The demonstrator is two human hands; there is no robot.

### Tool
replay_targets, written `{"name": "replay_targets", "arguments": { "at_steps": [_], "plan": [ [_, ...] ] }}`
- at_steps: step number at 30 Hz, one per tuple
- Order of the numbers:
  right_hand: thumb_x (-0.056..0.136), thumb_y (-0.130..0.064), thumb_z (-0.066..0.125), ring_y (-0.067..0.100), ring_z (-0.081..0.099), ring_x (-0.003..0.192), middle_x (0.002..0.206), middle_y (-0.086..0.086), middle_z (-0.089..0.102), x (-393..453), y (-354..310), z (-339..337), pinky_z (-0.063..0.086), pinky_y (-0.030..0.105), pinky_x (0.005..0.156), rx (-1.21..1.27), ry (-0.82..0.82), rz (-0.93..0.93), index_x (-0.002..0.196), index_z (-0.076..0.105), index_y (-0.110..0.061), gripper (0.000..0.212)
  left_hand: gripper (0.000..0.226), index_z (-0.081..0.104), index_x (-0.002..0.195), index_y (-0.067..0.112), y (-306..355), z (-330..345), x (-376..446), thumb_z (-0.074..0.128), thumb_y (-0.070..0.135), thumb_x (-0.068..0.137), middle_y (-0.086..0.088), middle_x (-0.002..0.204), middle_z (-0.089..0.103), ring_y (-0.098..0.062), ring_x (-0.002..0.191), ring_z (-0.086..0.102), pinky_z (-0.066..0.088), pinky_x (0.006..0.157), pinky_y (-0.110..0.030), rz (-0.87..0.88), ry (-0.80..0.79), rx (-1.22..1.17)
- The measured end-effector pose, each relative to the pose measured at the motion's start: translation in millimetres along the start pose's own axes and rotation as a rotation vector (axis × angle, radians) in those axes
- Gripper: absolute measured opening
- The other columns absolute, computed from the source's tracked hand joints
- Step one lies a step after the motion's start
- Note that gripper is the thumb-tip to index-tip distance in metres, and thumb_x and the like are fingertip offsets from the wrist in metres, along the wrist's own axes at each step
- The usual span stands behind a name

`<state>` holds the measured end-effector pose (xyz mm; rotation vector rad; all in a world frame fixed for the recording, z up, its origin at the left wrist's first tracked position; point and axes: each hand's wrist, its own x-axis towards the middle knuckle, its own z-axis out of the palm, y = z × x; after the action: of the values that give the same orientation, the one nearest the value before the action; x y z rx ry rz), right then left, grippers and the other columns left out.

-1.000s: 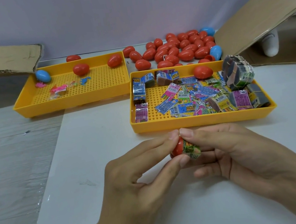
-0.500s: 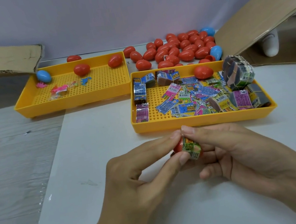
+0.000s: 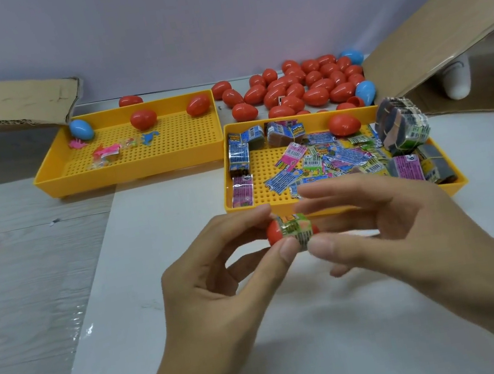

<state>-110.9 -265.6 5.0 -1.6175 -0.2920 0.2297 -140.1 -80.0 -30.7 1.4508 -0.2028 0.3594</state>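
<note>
White surface (image 3: pixel 298 356) with two yellow trays on it, the left tray (image 3: pixel 127 173) holding a few eggs and toy bits and the right tray (image 3: pixel 225 174) full of printed wrappers (image 3: pixel 325 158), plus a heap of red eggs (image 3: pixel 298 88) behind. Just in front of the right tray, off the surface, the left hand (image 3: pixel 210 292) pinches a red plastic egg (image 3: pixel 274 232) between thumb and forefinger. The right hand (image 3: pixel 407 226) is blurry, fingers stretched out, thumb tip right against the green wrapper (image 3: pixel 298 230) round the egg, can't tell if it's actually gripping.
</note>
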Motion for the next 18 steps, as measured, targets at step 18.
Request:
{"name": "replay_targets", "arguments": {
  "at_steps": [18],
  "plan": [
    [0.078,-0.007,0.075,0.025,0.067,0.103,0.107,-0.004,0.068,-2.5,10.0,5.7,0.057,0.029,0.068,-0.223,0.032,-0.456,0.101,0.068,-0.014,0.025,0.027,0.072,0.106,0.016,8.2,0.2,0.2,0.073,0.008,0.079,-0.007,0.106,0.073,-0.028,0.099,0.072,0.058,0.079,-0.027,0.005,-0.067,-0.046]
  ]
}}
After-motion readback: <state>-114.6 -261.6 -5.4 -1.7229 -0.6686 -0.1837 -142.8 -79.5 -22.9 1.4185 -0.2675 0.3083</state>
